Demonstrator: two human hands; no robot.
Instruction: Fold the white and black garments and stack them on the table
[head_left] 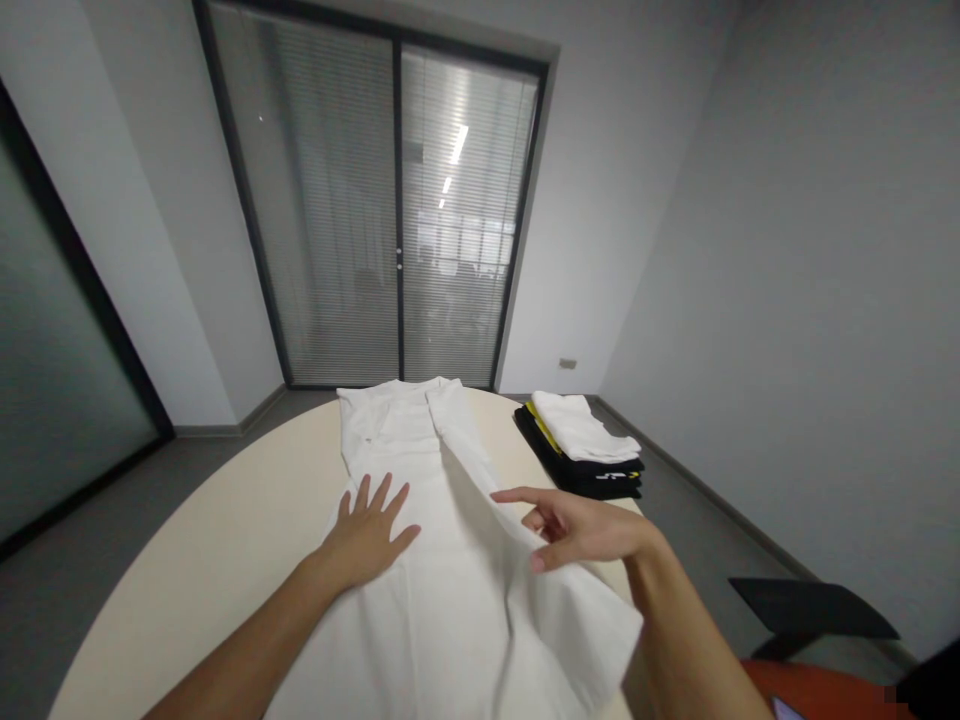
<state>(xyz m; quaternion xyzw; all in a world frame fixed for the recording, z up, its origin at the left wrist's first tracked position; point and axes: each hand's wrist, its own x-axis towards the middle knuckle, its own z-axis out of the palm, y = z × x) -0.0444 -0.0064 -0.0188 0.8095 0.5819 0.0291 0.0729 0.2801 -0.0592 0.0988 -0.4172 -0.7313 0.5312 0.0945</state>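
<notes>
A long white shirt (pixel 442 560) is spread over the round table, its narrow far end near the table's back edge. A side flap along its right is raised and partly folded over. My left hand (pixel 367 540) rests flat on the shirt's left part, fingers spread. At the flap's right edge is my right hand (pixel 585 525), index finger stretched out along the cloth, thumb apart and the other fingers curled. I see no cloth pinched between its thumb and index finger.
A pale round table (pixel 217 560) carries the shirt. On its right stands a stack of folded black clothes (pixel 547 455) with yellow edges, topped by a folded white garment (pixel 581 428). A chair with a black armrest (pixel 817 608) and red-orange seat (pixel 825 690) is at lower right.
</notes>
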